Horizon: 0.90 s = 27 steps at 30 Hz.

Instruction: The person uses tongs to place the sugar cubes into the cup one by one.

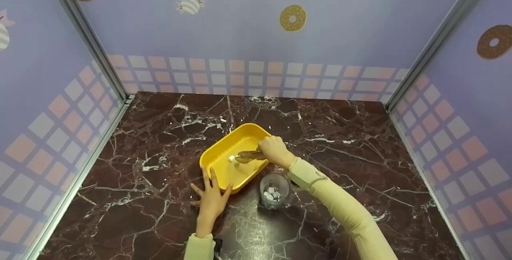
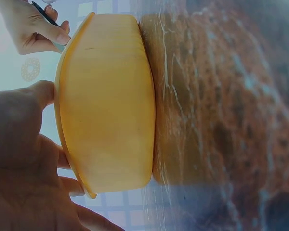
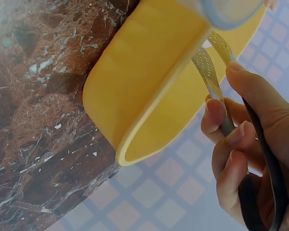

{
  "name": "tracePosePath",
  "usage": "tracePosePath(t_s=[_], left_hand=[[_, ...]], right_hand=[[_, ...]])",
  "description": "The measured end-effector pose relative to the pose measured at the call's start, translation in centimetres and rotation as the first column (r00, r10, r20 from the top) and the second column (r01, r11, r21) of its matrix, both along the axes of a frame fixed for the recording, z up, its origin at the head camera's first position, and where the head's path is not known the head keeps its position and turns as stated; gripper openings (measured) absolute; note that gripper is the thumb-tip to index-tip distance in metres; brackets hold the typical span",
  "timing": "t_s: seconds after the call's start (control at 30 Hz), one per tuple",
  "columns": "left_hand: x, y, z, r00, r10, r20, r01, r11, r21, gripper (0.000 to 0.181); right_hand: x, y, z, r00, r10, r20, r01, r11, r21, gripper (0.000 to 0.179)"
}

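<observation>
A pair of metal tongs (image 3: 209,70) with black handles and perforated tips is gripped in my right hand (image 1: 276,151). The tips reach into a yellow basin (image 1: 219,151), with a small white cube (image 1: 232,159) at their ends. My left hand (image 1: 213,201) has its fingers spread and touches the near left rim of the basin. In the left wrist view, the thumb and fingers lie along the rim. Near the basin's right side stands a clear cup (image 1: 275,186) with several white cubes (image 1: 272,193) inside.
Everything stands on a dark red marbled tabletop (image 1: 160,188) with white veins. Purple patterned panels (image 1: 240,24) rise at the back and both sides, joined by metal corner posts (image 1: 90,36).
</observation>
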<state>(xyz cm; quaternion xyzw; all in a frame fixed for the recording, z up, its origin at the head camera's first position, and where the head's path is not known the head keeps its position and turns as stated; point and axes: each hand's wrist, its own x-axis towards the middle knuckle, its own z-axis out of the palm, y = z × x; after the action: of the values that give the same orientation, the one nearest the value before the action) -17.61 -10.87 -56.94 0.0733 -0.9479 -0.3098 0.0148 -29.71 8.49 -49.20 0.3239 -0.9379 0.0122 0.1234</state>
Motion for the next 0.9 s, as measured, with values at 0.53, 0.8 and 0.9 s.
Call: tracePosePath(t_s=[0.53,0.8,0.9], left_hand=[[0.0,0.1,0.1,1.000,0.006,-0.004,-0.006,1.000,0.006,0.081],[0.1,0.1,0.0,1.000,0.006,-0.010,-0.006,1.000,0.003,0.081],[0.1,0.0,0.0,1.000,0.000,-0.025,0.000,1.000,-0.002,0.081]], right_hand=[[0.4,2.0,2.8,0.995,-0.057,0.078,0.060,0.998,-0.031,0.022],[0.9,3.6,4.5,0.998,-0.042,0.041,0.045,0.997,-0.068,0.024],[1.2,4.2,5.2,0.999,-0.025,0.029,0.028,0.995,-0.093,0.025]])
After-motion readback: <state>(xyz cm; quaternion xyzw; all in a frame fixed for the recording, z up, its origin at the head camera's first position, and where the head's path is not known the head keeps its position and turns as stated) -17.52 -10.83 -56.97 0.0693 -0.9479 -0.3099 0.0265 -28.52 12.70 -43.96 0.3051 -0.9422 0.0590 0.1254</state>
